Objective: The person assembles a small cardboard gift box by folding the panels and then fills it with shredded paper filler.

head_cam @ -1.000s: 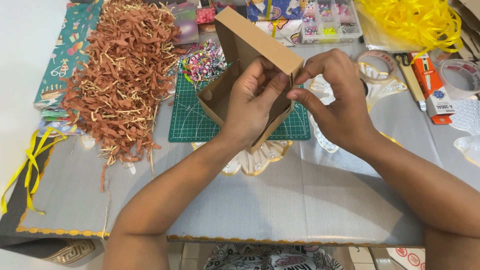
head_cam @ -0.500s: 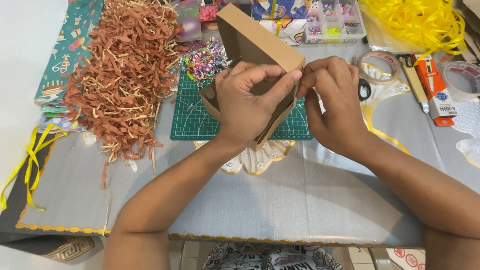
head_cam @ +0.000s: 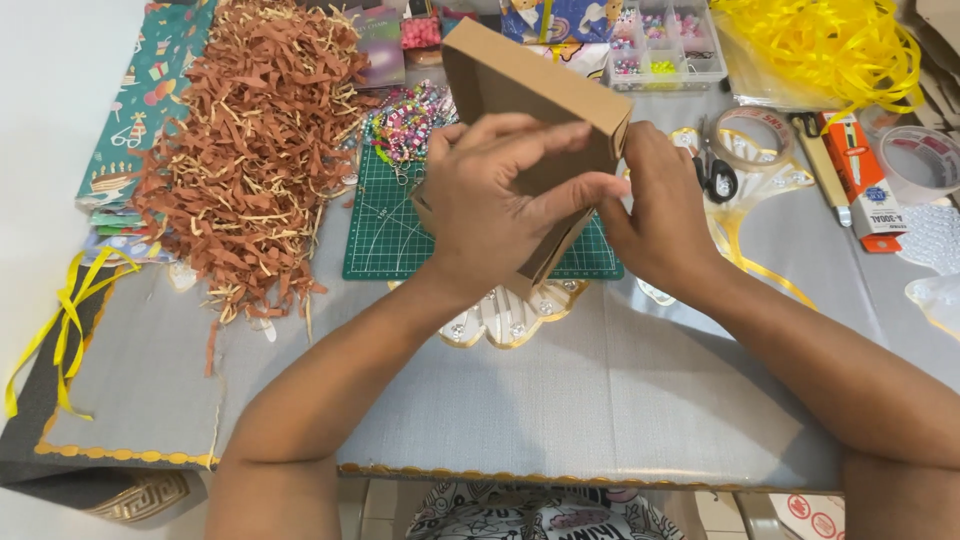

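Currently left hand and right hand both clamping tilted cardboard box over green cutting mat; box probably light, stiff; gripping side walls best.

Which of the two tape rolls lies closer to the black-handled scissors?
The roll of clear tape with the brown core, directly right of the black-handled scissors; the other clear roll lies beyond the orange box.

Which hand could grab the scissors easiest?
Probably the right hand: the scissors lie just beside it, on its own side. The left hand sits farther away, spread across the cardboard box.
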